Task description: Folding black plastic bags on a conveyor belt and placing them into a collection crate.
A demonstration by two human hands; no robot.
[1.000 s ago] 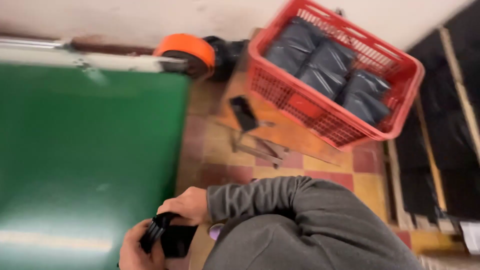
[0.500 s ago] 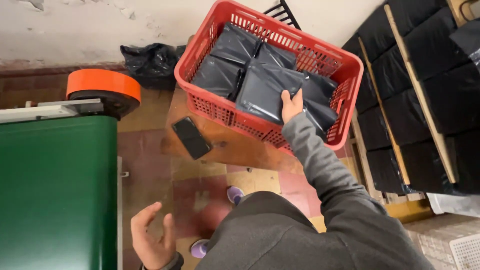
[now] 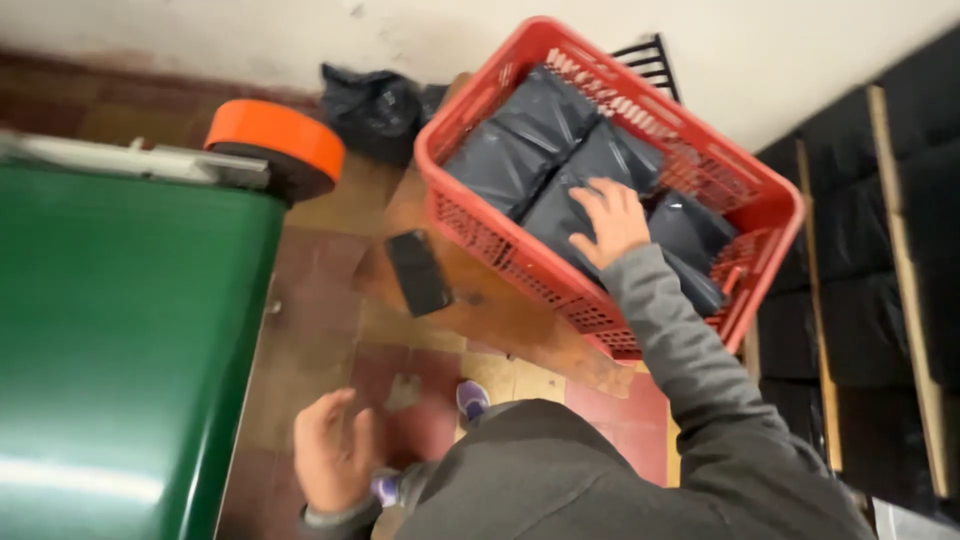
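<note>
The right hand (image 3: 612,218), fingers spread flat, rests on a dark grey parcel (image 3: 572,205) lying middle of the red crate (image 3: 500,255), its long axis running toward the far corner, while the left hand (image 3: 333,455) hangs open and empty well apart.
</note>
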